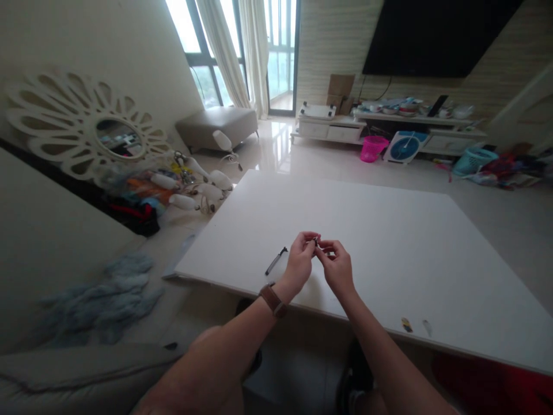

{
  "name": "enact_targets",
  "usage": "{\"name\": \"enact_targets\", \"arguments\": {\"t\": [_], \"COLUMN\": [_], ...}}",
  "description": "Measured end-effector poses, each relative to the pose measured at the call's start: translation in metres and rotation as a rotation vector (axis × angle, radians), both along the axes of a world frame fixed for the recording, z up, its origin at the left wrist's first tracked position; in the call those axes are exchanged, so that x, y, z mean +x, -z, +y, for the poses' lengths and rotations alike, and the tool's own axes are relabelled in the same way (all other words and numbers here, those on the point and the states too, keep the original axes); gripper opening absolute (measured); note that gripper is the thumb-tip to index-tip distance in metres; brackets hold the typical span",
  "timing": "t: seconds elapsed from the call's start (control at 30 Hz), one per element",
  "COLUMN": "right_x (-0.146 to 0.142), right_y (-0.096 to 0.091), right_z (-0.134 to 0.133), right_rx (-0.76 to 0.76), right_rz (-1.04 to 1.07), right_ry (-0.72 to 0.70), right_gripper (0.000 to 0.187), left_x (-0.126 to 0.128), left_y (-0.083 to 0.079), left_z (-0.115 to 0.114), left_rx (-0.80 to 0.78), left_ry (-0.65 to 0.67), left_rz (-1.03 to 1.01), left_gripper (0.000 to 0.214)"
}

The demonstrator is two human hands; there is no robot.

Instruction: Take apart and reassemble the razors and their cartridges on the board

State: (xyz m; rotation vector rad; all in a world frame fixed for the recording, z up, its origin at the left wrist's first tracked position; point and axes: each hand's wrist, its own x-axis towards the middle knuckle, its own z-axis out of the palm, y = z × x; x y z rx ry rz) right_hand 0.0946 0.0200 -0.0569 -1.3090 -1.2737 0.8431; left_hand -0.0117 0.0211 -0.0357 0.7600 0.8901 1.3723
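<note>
Over the near part of the white table [389,248], my two hands meet at the fingertips. Both pinch a small dark piece [316,242], mostly covered by the fingers, so its kind cannot be made out. My left hand [301,256], with a brown watch strap [273,298] at the wrist, closes on it from the left. From the right, my right hand [336,266] has its thumb and fingers closed on it. Just left of my left hand lies a slim grey handle with a black angled end, like a razor handle [275,262], flat on the table.
A small yellow-and-black piece [406,325] and a clear plastic piece [427,327] lie by the table's front edge, at right. A chandelier with white shades [210,191] stands on the floor beyond the left edge. A pink basket [372,148] and a fan [405,146] are farther back.
</note>
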Motion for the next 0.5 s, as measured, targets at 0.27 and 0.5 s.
{"name": "enact_targets", "arguments": {"t": [0.27,0.5], "right_x": [-0.001,0.001], "right_y": [-0.012,-0.004], "right_z": [-0.001,0.004], "right_rx": [0.075,0.038], "right_rz": [-0.119,-0.094], "right_ry": [0.042,0.016], "right_gripper": [0.021,0.022], "left_x": [0.007,0.008], "left_y": [0.001,0.003], "left_z": [0.001,0.001], "left_rx": [-0.009,-0.015], "left_ry": [-0.014,-0.042], "left_rz": [-0.014,0.041], "left_gripper": [0.008,0.009]}}
